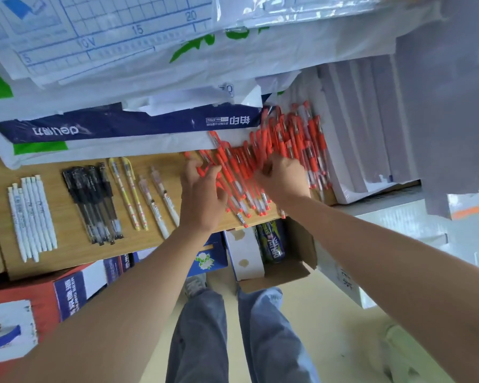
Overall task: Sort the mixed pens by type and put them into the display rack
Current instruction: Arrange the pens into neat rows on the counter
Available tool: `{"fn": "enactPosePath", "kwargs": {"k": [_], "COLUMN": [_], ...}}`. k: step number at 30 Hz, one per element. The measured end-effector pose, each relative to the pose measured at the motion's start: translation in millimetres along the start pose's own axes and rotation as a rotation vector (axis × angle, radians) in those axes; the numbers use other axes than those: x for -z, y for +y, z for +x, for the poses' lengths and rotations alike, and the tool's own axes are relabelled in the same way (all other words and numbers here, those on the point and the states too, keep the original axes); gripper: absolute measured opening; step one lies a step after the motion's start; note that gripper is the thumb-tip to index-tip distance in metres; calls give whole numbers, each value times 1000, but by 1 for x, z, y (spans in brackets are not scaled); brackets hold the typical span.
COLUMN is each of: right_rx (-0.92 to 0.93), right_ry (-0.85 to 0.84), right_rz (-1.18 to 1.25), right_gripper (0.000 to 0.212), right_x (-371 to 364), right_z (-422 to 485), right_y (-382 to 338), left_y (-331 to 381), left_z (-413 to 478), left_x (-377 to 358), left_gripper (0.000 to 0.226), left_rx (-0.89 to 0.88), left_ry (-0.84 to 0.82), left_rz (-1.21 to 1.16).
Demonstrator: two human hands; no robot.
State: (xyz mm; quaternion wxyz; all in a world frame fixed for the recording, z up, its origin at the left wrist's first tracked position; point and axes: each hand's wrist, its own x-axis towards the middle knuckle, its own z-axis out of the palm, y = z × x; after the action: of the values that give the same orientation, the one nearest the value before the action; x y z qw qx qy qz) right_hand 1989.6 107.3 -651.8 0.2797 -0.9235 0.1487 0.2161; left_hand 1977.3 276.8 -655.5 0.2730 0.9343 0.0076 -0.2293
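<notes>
A big heap of red pens [288,139] covers the right part of the wooden shelf [67,261]. My left hand [202,194] rests on the heap's left edge, its fingers curled around some red pens. My right hand [284,178] lies on the middle of the heap, fingers bent into the pens. Sorted rows lie to the left: white pens [31,217], black pens [94,203], two yellow patterned pens [129,192] and two white-and-clear pens [159,200].
Paper reams in blue-and-white wrappers [122,128] are stacked behind the pens, and white paper stacks [371,128] stand at the right. Below the shelf sit cardboard boxes [282,261] and a red-and-blue carton [53,297]. My legs stand on the beige floor.
</notes>
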Motion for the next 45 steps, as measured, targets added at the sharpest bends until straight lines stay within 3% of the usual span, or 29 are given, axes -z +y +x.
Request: {"fn": "enactPosePath", "kwargs": {"k": [2,5,9,12,15,19,24,30,34,37,40,45], "right_rx": [63,94,122,46,-61,-101,-93,-27,-22,-84,-132,-141], "right_ry": [-114,-217,-87,131,231,174,179,125,246,316,278,241], "right_rz": [-76,-232,-84,-1,-51,-152,-65,37,50,25,-40,-27], "right_gripper": [47,45,32,19,18,22,25,29,32,24,16,18], "right_x": [6,7,10,24,40,39,22,11,32,45,42,25], "right_z": [-11,-16,-15,-10,-6,-9,-3,0,-2,-5,-6,1], "right_y": [8,18,23,26,40,55,51,38,49,64,73,65], "left_y": [8,19,20,18,26,42,49,53,63,78,87,80], "left_z": [-2,-5,-7,-7,-7,-3,0,5,11,16,19,21], "left_x": [-5,-11,-10,-7,-6,-11,-16,-24,-27,-29,-32,-25], "left_gripper": [50,53,56,58,61,59,60,78,82,72,65,54], "left_rx": [0,-7,-101,-106,-117,-199,-269,-297,-348,-362,-328,-340], "left_ry": [-10,-24,-31,17,54,27,-6,-20,6,-75,-148,-84], "left_rz": [44,80,132,197,242,254,292,350,407,413,465,468]}}
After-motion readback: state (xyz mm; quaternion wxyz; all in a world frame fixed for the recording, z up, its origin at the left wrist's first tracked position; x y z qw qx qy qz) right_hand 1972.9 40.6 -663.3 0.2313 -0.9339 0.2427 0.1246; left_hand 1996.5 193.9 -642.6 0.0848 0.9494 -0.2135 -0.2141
